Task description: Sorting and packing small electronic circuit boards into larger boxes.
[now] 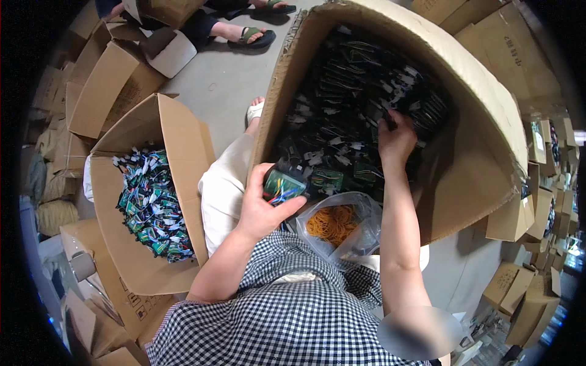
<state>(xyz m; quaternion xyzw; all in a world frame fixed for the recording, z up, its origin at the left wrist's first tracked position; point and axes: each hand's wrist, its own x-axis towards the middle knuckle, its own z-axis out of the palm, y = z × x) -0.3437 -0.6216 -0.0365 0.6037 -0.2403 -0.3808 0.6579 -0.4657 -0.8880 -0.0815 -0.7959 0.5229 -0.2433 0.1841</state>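
My left hand [259, 207] is closed around a small green circuit board [285, 186] with coloured wires and something dark behind it. It is over the near left edge of a large carton [476, 79]. That carton holds many dark boards [336, 91] in rows, with white plugs and thin leads. Deeper inside it, my right hand [397, 137] has its fingers pinched together among the boards. What sits between those fingertips is too dark to make out. On my lap, a clear plastic bag [369, 222] with orange rubber bands [332, 224] rests against the carton.
To my left stands an open carton [186, 165] heaped with green wired boards [152, 207]. More cardboard boxes [116, 85] are piled behind it. Another person's sandalled foot [250, 38] is on the floor ahead. Stacked cartons [513, 287] line the right side.
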